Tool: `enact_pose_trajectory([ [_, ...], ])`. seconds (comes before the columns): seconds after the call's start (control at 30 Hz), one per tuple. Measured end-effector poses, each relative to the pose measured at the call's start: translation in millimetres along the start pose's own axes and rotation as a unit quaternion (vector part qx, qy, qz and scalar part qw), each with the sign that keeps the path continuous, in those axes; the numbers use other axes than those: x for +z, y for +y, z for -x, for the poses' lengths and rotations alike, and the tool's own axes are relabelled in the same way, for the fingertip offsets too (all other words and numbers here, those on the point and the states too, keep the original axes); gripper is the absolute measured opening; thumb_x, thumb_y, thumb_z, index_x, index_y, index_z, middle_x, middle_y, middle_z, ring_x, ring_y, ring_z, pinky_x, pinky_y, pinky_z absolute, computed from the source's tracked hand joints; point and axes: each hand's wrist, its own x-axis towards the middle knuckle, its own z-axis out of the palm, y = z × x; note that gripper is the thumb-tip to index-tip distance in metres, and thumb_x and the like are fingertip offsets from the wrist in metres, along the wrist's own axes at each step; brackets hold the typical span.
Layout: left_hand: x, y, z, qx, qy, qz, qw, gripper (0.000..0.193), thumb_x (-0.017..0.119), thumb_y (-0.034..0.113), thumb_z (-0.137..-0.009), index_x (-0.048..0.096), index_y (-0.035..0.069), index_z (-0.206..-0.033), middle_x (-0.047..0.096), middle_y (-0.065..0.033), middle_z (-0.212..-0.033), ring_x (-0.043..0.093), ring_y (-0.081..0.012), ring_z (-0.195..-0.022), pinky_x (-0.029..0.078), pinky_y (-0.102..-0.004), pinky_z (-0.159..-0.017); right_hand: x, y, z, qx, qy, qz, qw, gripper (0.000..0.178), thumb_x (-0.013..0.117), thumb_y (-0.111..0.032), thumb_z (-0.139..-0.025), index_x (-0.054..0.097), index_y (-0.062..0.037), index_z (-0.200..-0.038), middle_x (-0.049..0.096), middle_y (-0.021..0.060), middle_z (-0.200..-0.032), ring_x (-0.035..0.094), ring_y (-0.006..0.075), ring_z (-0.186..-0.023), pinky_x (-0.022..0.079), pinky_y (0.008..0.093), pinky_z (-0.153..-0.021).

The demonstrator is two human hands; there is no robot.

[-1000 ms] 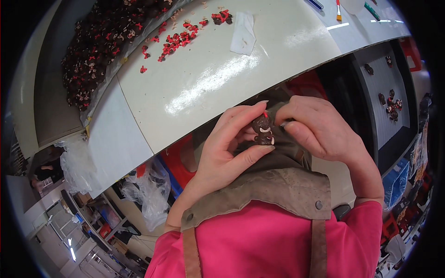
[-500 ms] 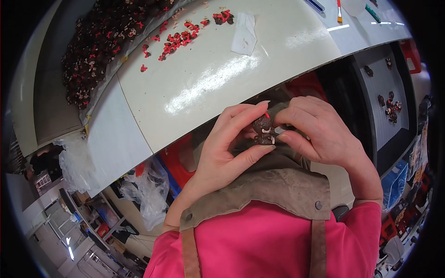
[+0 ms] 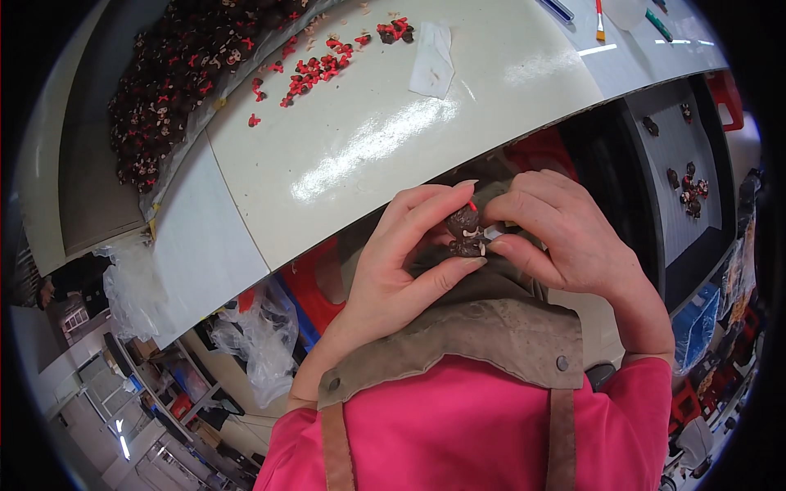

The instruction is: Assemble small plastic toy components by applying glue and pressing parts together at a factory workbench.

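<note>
My left hand (image 3: pixel 409 250) pinches a small dark brown figurine (image 3: pixel 463 221) between thumb and fingers, in front of my apron at the table's edge. The figurine has a rounded, textured head, a pale patch below it and a bit of red at its top. Close by on the right, my right hand (image 3: pixel 553 233) is closed, thumb and fingers around a small pale-tipped object (image 3: pixel 493 232) that points at the figurine's neck. Most of that object is hidden by the fingers, so its kind does not show.
On the pale table (image 3: pixel 360 155) lie several small red-and-brown pieces (image 3: pixel 315 74) and a white tissue (image 3: pixel 431 61). A heap of dark figurine parts (image 3: pixel 176 90) fills a lined bin at left. A black-rimmed tray (image 3: pixel 667 221) with several figurines stands at right. A brush (image 3: pixel 599 20) lies far right.
The pale tip in my right hand now shows beside the figurine's neck, where it was hidden before. My left hand keeps its hold, and the figurine is turned slightly.
</note>
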Motion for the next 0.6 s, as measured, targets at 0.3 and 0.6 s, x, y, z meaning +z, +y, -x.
enact_pose_trajectory([
  [0.3,-0.6,0.4,-1.0,0.011,0.011,-0.03,0.999,0.056,0.07,0.003,-0.078,0.049,0.007,-0.13,0.045,-0.0087,-0.123,0.052,-0.015,-0.106,0.047,-0.025,-0.085,-0.9,-1.3,-1.7,0.02,-0.006,-0.015,1.0,0.018,0.064,-0.018,-0.079,0.057,-0.007,-0.091,0.05,0.0079,-0.074,0.049,0.027,-0.067,0.038,0.0354,-0.062],
  [0.6,2.0,-0.6,0.7,0.0,0.031,0.035,0.999,0.057,0.068,-0.003,-0.077,0.048,0.003,-0.13,0.043,-0.0077,-0.121,0.052,-0.013,-0.104,0.046,-0.0248,-0.088,1.9,-1.9,-5.0,0.03,0.007,-0.018,0.999,0.018,0.065,-0.016,-0.077,0.057,-0.0068,-0.09,0.053,0.0063,-0.078,0.049,0.0254,-0.07,0.037,0.0343,-0.065],
])
